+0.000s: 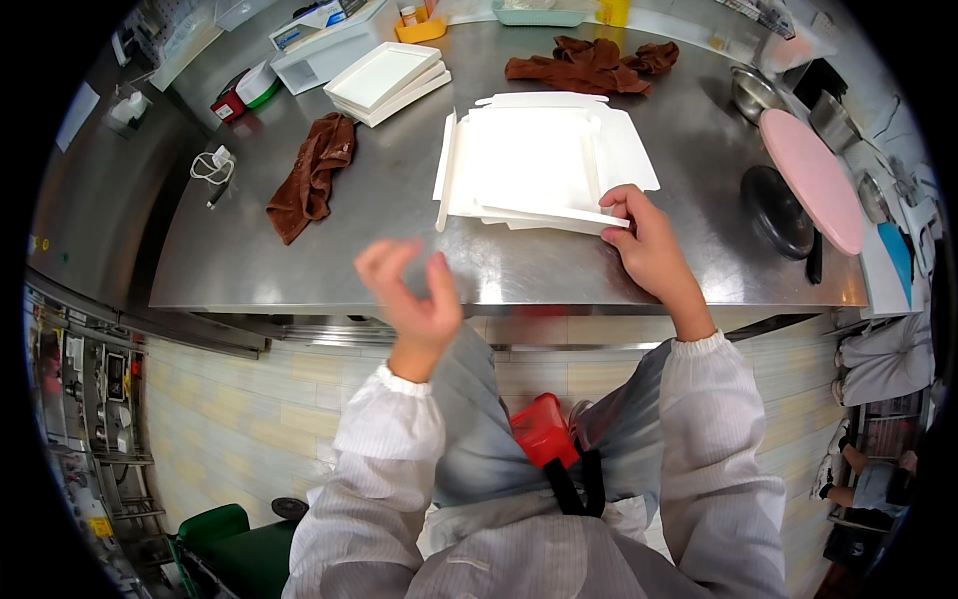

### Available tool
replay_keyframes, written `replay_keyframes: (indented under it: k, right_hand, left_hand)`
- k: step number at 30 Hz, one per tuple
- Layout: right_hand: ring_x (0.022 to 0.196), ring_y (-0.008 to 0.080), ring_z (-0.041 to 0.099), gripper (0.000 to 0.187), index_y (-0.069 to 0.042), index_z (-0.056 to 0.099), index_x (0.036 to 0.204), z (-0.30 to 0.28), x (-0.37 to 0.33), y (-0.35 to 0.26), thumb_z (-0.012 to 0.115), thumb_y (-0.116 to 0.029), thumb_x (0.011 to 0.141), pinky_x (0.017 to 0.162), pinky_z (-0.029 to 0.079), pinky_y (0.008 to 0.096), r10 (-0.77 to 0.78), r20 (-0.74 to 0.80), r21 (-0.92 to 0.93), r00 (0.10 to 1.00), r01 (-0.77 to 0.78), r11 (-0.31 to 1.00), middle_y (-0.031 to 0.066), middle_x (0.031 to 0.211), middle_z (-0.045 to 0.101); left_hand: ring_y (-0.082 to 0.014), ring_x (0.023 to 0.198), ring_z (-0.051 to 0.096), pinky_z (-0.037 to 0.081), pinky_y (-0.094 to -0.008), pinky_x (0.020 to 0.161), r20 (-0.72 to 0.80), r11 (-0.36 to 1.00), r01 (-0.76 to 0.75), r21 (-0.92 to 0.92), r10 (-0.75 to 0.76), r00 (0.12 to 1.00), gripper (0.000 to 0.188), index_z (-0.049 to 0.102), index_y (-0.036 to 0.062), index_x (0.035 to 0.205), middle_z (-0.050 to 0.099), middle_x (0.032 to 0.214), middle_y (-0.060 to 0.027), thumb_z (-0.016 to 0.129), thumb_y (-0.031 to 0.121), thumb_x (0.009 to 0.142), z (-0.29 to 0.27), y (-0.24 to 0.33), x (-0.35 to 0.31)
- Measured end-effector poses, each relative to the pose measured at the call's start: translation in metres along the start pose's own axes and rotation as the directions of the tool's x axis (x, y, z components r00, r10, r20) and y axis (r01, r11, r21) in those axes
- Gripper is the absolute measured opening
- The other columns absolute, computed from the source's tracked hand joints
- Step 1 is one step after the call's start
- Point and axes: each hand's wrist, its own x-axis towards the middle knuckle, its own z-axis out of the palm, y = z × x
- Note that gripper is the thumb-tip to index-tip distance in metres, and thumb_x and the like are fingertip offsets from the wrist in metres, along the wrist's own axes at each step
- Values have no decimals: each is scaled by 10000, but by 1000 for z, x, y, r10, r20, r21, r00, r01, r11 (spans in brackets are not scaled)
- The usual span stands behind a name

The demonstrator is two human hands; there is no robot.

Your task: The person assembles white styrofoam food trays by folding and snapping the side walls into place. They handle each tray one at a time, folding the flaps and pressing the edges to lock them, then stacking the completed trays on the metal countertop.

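A white cardboard box blank (529, 155) lies on the steel table in front of me, partly folded, with more flat white sheets beneath it. My right hand (647, 245) pinches its near right corner between thumb and fingers, where a narrow edge stands up. At the left, a raised flap runs along the blank. My left hand (414, 298) hovers over the table's front edge, blurred by motion. Its fingers are loosely bent, the thumb stands apart, and nothing shows in it. Farther left, folded white box trays (387, 80) are stacked.
Brown cloths (317, 175) lie at the left and far back. A white cable (212, 168) rests near the left edge. On the right are a pink round board (813, 180), a black pan (776, 212) and a metal bowl (755, 95). A white bin (334, 50) stands behind.
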Motion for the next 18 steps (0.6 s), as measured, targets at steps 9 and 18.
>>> replay_keyframes:
  k: [9, 18]
  right_hand:
    - [730, 162, 492, 264, -53, 565, 1067, -3, 0, 0, 671, 74, 862, 702, 442, 301, 16, 79, 18, 997, -17, 1000, 39, 806, 508]
    - [782, 209, 552, 257, -41, 563, 1069, -5, -3, -5, 661, 77, 862, 740, 467, 319, -30, 120, -52, 992, 37, 998, 89, 838, 597]
  left_hand:
    - [-156, 840, 571, 490, -290, 832, 598, 906, 382, -182, -207, 774, 404, 652, 24, 1262, 696, 1046, -62, 712, 51, 863, -21, -26, 58]
    - [-144, 774, 542, 479, -272, 762, 599, 922, 372, -109, -238, 764, 236, 677, 21, 1060, 695, 972, -39, 675, 0, 825, -12, -33, 47]
